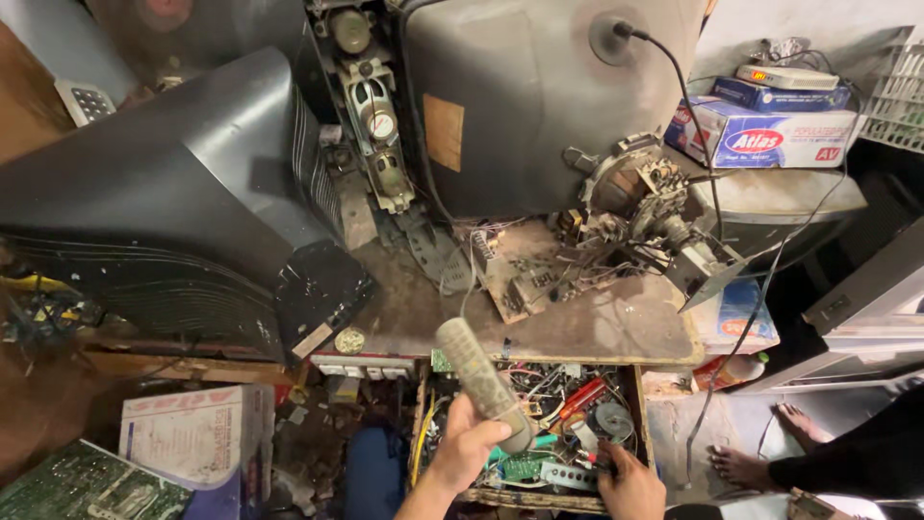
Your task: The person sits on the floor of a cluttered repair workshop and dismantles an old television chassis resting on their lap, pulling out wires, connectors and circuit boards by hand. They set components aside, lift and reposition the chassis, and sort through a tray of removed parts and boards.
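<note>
My left hand (465,445) grips a grey remote control (481,377) by its lower end and holds it upright, pointing at the back of an opened picture-tube television (539,96). My right hand (630,484) reaches into a wooden drawer (526,499) full of loose parts, wires, small green boards and a red-handled tool (581,397). The set's tube neck with its coil and wiring (643,207) sticks out over a bare circuit board (525,274) on the dusty worktop.
A black television rear cover (183,193) lies at left. Cardboard boxes (770,130) are stacked at right, another box (197,433) and a green circuit board (87,486) lie low left. Another person's bare feet (760,448) stand at right.
</note>
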